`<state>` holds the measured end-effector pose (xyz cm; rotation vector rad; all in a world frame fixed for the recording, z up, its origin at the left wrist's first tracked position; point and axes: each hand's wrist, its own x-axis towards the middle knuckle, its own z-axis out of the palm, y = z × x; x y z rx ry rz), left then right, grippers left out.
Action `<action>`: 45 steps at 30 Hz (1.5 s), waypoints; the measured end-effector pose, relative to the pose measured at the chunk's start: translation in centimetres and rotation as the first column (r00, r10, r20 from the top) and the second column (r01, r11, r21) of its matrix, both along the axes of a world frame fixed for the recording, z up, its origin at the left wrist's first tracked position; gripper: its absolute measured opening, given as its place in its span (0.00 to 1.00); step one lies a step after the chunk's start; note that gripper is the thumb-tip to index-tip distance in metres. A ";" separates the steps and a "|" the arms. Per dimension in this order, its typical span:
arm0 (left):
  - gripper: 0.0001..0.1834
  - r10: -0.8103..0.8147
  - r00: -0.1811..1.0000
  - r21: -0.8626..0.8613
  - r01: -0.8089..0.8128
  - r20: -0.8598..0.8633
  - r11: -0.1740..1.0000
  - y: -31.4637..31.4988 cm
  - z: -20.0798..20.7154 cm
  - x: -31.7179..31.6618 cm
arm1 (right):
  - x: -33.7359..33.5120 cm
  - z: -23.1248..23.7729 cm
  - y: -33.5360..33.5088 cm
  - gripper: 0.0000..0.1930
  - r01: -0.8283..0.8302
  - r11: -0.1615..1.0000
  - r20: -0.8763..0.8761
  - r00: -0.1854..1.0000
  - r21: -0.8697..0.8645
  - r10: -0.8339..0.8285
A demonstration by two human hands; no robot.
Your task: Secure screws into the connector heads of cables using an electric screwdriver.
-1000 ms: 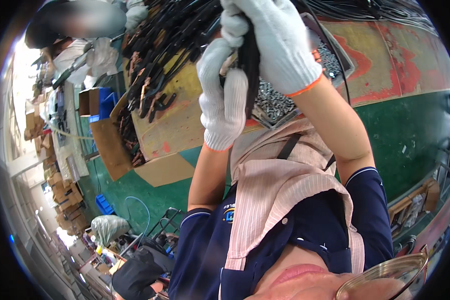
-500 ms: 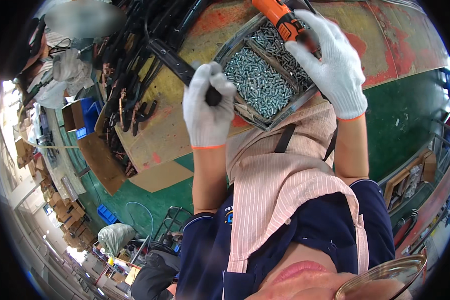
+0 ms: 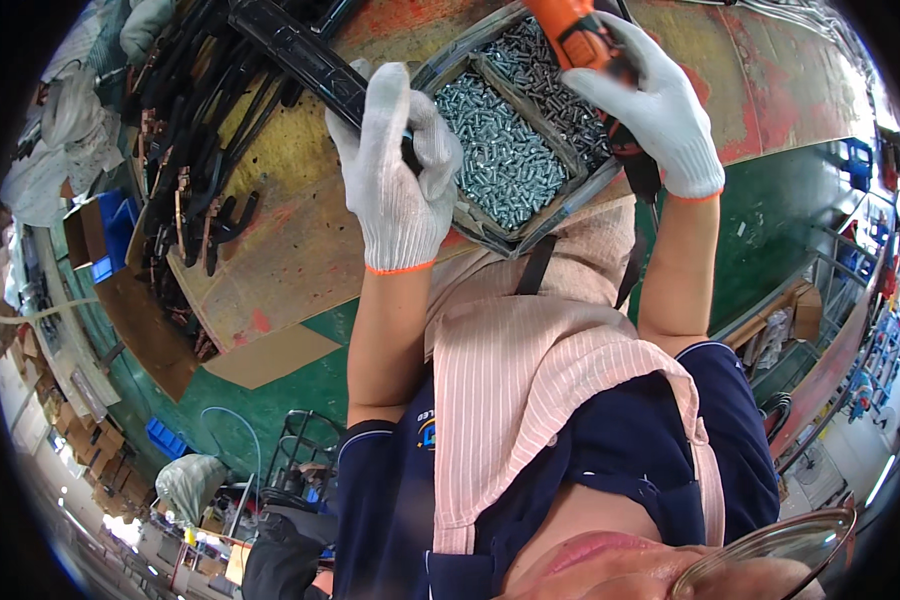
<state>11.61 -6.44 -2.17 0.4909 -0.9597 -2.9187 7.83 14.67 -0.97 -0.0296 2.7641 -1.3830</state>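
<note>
My left hand (image 3: 402, 170), in a white knitted glove, is closed around the end of a long black bar-shaped part (image 3: 295, 55) that slants up to the left. My right hand (image 3: 665, 115), gloved alike, grips an orange and black power screwdriver (image 3: 578, 38) over the far right of a divided bin (image 3: 490, 238). Silver screws (image 3: 505, 155) fill the nearer compartment, and darker screws (image 3: 550, 80) lie in the other. The bin sits between my hands at the table's near edge. Which bit the screwdriver carries is out of sight.
Many black parts with copper-coloured ends (image 3: 185, 185) are heaped on the worn table (image 3: 280, 260) to the left. An open cardboard box (image 3: 145, 325) and a blue bin (image 3: 117, 230) stand beyond them. Another person's gloved hand (image 3: 148, 28) shows at the upper left.
My left hand has gone a little left and up, and the black part now looks larger and raised. The screwdriver stays in my right hand. The whole view has shifted slightly.
</note>
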 end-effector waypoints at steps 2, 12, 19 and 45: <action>0.14 -0.015 1.000 -0.159 0.018 0.022 0.987 0.0 -0.2 0.3 | 1.0 0.3 1.2 0.29 0.091 0.932 0.074 0.995 -0.349 -0.070; 0.22 0.055 0.998 -0.238 -0.050 0.014 0.970 1.0 -0.6 0.1 | 1.6 2.9 4.2 0.30 -0.187 0.146 -0.232 0.882 -0.971 -0.411; 0.10 0.025 0.996 -0.182 -0.010 0.083 0.983 2.7 -0.9 -0.3 | 4.0 3.0 1.4 0.21 -0.166 0.114 -0.197 0.911 -0.979 -0.362; 0.06 -0.065 0.992 -0.223 0.040 -0.107 0.974 2.1 -1.3 -0.5 | 5.2 1.0 -0.7 0.02 -0.268 0.270 -0.339 0.901 -0.925 -0.270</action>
